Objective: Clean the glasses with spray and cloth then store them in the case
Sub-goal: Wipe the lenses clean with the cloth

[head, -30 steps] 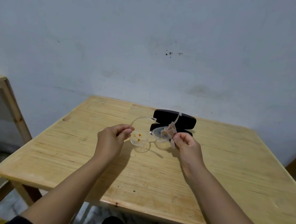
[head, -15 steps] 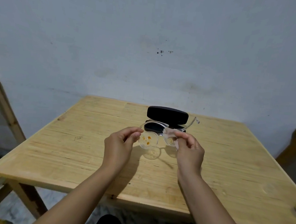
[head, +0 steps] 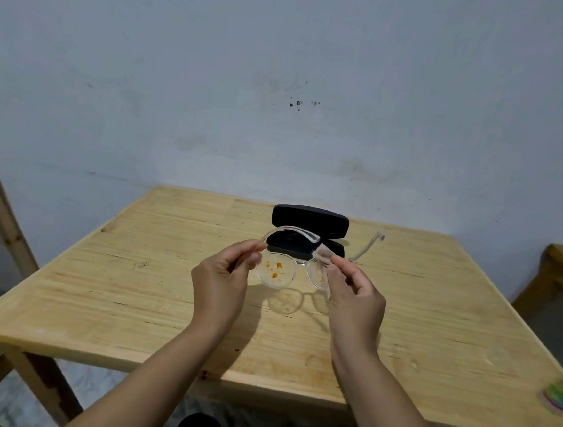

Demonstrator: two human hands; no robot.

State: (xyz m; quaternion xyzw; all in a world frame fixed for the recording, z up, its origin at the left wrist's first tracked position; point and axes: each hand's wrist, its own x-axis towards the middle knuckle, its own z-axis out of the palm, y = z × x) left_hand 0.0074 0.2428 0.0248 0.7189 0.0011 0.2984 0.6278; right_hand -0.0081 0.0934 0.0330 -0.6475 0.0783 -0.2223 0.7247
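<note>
Over the wooden table [head: 135, 289], the left hand [head: 222, 282] is pinching the stained glasses [head: 277, 273] while the right hand [head: 354, 298] is pinching the cloth [head: 322, 253] against one lens, likely needing firmer wiping next.

Clear-framed glasses held above the wooden surface, cloth at one lens

The left hand [head: 222, 281] pinched the left end of the glasses [head: 289, 270], whose near lens carried orange specks, while the right hand [head: 354, 296] pressed a small beige cloth [head: 322, 254] against the other lens. Both temples pointed away from the person. Behind the glasses a black case [head: 309, 220] lay open on the surface [head: 135, 286]. A blurred green-topped object [head: 562, 391] stood near the right edge, before a pale wall [head: 282, 80].
</note>
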